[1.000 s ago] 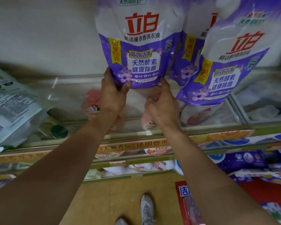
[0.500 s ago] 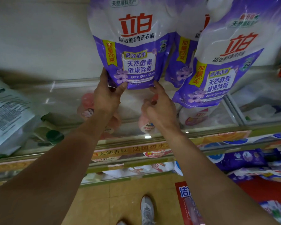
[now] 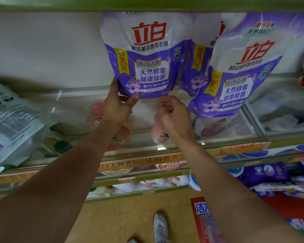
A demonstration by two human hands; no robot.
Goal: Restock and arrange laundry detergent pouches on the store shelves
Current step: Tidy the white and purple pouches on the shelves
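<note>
**Above the fingers, a purple pouch held by its lower corner**

Just above both sets of fingers stands the purple-and-white detergent pouch, upright, with its red logo facing out and its top reaching the green shelf edge overhead. The left hand pinches the pouch's lower left corner: the thumb lies across the printed flower on the front and the other fingers go behind the pack. The right hand sits just under the pouch's bottom edge with its fingers curled narrowly inward and nothing in them. Whether the top knuckle touches the edge cannot be told.

To the right of the right-hand fingers, a second pouch of the same kind stands partly behind the held one. A third pouch leans forward in front of the second, its lower corner close beside the right hand.

Beneath the fingers runs the glass shelf, and pink bottles show through it from the level below. Far to the left of the left-hand fingers, a pale pouch lies on the glass with its printed back up. Below the right forearm, dark purple packs fill a lower shelf. Straight down between the forearms, a grey shoe stands on the tan floor.
</note>
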